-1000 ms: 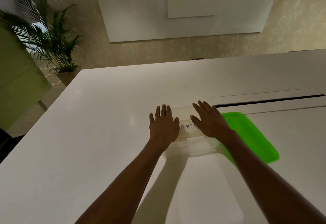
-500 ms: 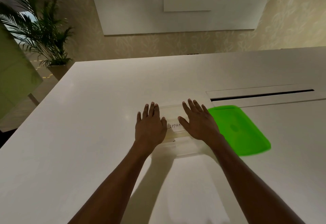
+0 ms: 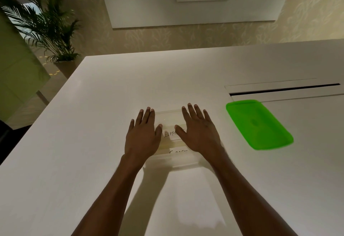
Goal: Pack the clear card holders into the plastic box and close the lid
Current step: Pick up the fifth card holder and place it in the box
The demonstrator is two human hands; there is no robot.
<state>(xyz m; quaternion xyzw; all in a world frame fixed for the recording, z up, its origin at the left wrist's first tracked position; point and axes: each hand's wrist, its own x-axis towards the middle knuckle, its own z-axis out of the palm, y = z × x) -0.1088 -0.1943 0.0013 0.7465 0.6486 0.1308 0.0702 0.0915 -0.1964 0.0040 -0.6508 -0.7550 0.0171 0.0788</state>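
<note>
Since the earlier frames the green lid (image 3: 257, 124) lies farther right of the hands, now well apart from the right wrist it sat just beside, and a second handwritten label shows at the near edge of the clear stack.

Both hands lie flat, palms down, fingers spread and straight; neither grip is closed on anything. The left hand (image 3: 142, 136) presses on the left side of the clear card holders (image 3: 170, 122), the right hand (image 3: 198, 133) on their right side, thumbs pointing toward each other across a label reading "ELEPH...". The holders sit at the centre of the frame on the white table (image 3: 83, 142); whether they rest inside the plastic box I cannot tell.

The lid lies flat on the table at right centre, below a dark slot (image 3: 284, 89) in the tabletop. A potted palm (image 3: 46, 25) stands at the upper left, beyond the table's corner.
</note>
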